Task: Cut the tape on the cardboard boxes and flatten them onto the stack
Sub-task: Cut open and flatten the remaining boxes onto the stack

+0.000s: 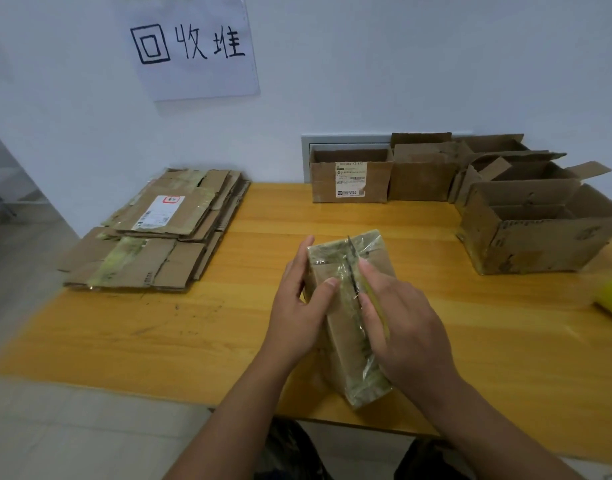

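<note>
At centre frame a taped box (346,320) lies on the worktop (200,327). The left hand (297,306) wraps its side, grip curled round it, likely to steady it. The right hand (401,330) pinches a cutter (353,275) along the tape seam. The blade tip is hard to make out. The stack (159,230) sits at left; open boxes (526,223) wait at upper right.

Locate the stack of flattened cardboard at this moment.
In the head view, the stack of flattened cardboard lies at the far left of the wooden table, against the wall below the handwritten paper sign, left of both hands.
</note>
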Available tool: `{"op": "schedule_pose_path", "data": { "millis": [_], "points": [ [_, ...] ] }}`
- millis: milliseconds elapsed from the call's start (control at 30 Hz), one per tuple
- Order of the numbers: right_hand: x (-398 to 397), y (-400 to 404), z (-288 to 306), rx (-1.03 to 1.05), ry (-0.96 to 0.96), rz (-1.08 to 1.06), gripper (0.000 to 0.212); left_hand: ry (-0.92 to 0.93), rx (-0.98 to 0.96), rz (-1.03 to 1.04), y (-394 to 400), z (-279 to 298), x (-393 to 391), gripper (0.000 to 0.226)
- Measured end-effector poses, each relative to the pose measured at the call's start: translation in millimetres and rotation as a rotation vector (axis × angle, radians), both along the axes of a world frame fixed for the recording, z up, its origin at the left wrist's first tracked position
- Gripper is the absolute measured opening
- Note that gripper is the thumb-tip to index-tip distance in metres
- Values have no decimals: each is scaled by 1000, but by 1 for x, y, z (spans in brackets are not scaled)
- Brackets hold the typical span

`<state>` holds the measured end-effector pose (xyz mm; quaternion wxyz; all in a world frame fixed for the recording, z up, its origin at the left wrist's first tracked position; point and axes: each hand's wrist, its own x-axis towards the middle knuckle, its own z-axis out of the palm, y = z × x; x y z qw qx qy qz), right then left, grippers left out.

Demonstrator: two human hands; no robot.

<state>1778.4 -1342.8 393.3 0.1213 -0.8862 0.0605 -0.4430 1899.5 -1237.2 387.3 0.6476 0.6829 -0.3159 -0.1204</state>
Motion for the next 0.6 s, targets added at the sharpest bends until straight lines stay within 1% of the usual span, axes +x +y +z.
{"op": "schedule_pose_path", "data": {
  "millis": [100,600],
  "points": [
    [3,1,0,-22,5,-20,45,-5,2,4,2,-3,2,68],
    [-1,3,-2,-63,33,-72,42,-59,2,-22,-1,-7,4,68]
  ]
}}
